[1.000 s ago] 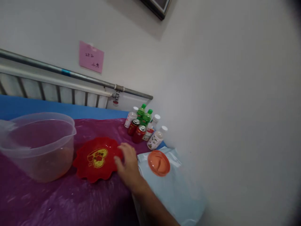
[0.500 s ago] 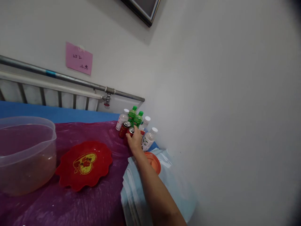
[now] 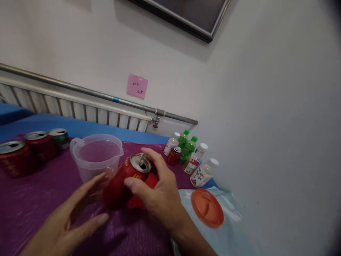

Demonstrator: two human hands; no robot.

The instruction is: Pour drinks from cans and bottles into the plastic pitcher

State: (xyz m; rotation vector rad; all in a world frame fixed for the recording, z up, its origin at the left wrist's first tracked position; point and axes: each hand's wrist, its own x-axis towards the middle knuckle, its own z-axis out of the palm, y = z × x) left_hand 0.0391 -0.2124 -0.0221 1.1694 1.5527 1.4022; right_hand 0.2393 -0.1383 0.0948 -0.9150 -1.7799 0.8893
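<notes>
A red drink can (image 3: 119, 185), its top opened, is tilted in the grip of my right hand (image 3: 157, 188), thumb on the near side and fingers behind. My left hand (image 3: 71, 217) is open at the can's lower left, thumb and fingers apart, and it looks just clear of the can. Behind the can stands a clear plastic measuring jug (image 3: 96, 156) with a handle and a spout. Part of the red scalloped plate (image 3: 137, 202) shows beneath the can; the rest of it is hidden.
Several opened cans (image 3: 39, 145) stand at the left. In the right corner are another red can (image 3: 174, 156), green bottles (image 3: 188, 147) and white-capped bottles (image 3: 204, 174). An orange dish (image 3: 207, 208) lies on a light blue cloth (image 3: 229, 227). Purple plastic sheeting (image 3: 26, 209) covers the table.
My right hand has brought a red can from the corner group leftward and nearer, over the plate. My left hand has come into view. The view has swung left.
</notes>
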